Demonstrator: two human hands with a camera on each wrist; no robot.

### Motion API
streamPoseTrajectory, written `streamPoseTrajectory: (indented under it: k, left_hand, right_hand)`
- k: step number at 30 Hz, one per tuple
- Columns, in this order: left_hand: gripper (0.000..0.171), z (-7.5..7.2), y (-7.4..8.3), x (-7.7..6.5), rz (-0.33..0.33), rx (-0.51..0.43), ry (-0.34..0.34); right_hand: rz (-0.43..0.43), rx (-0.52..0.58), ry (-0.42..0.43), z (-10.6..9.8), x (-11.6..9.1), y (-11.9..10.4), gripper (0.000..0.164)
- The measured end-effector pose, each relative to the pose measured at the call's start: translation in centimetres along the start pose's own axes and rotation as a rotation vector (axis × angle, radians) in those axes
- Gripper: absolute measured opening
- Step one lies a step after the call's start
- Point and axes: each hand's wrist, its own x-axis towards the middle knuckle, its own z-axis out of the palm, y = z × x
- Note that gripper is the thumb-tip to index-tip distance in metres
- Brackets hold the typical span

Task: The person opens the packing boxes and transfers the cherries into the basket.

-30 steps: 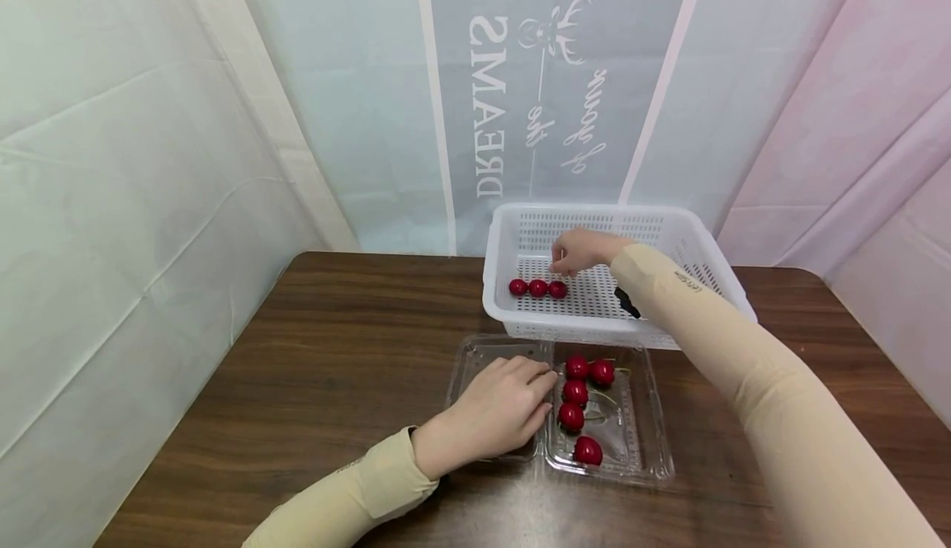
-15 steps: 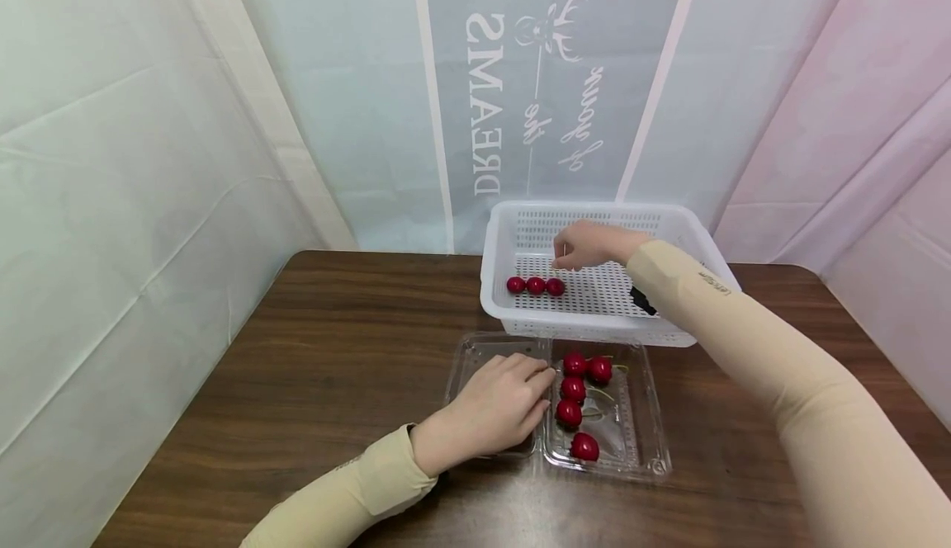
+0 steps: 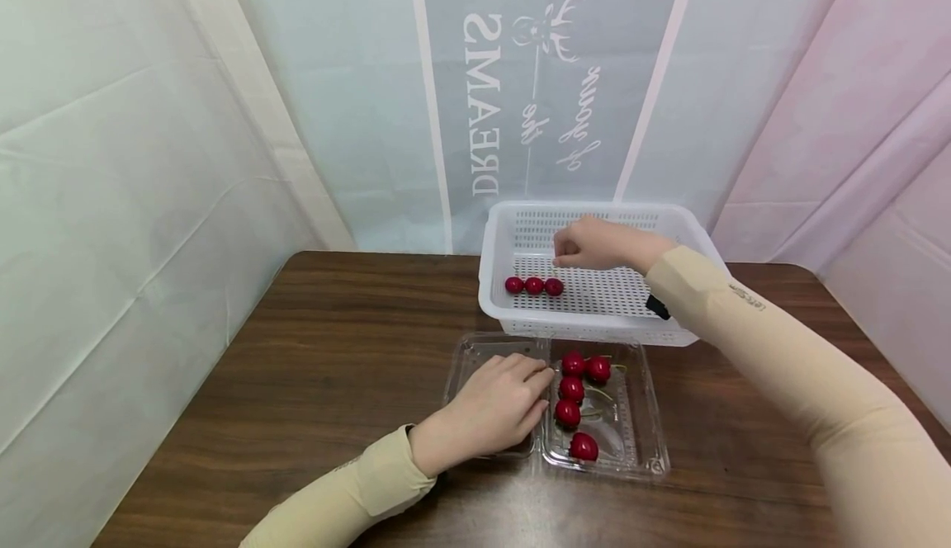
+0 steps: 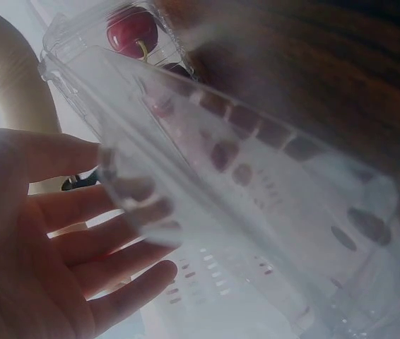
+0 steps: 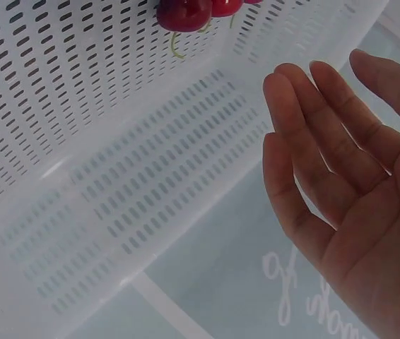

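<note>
In the head view, my left hand rests on the hinge side of a clear plastic clamshell box, over its lid half. The left wrist view shows those fingers extended against the clear lid. Several glossy red cherries with green stems lie in the box's right half. My right hand hovers inside a white perforated basket. Its fingers are loosely bent and hold nothing in the right wrist view. Just below its fingertips, a row of 3 cherries lies on the basket floor, toward the left.
The basket stands at the back of a dark wooden table, right behind the clamshell. A grey-blue curtain with white lettering hangs behind it. White fabric walls close off the sides.
My right hand has let go of the rightmost cherry's stem and lifted slightly up and to the right. The left hand has stayed on the clamshell.
</note>
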Motion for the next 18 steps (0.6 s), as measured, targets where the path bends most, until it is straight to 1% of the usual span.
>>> streamPoseTrajectory:
  k: [7,18]
  left_hand:
    - [0.032,0.1,0.1,0.1,-0.002,0.0,0.005]
    - [0.033,0.2,0.1,0.1,-0.004,-0.001,0.004]
  right_hand:
    - [-0.023,-0.001,0.015,-0.3,-1.5,-0.6,0.011]
    - [-0.083,0.002,0.055,-0.5,-3.9,-1.1,0.009]
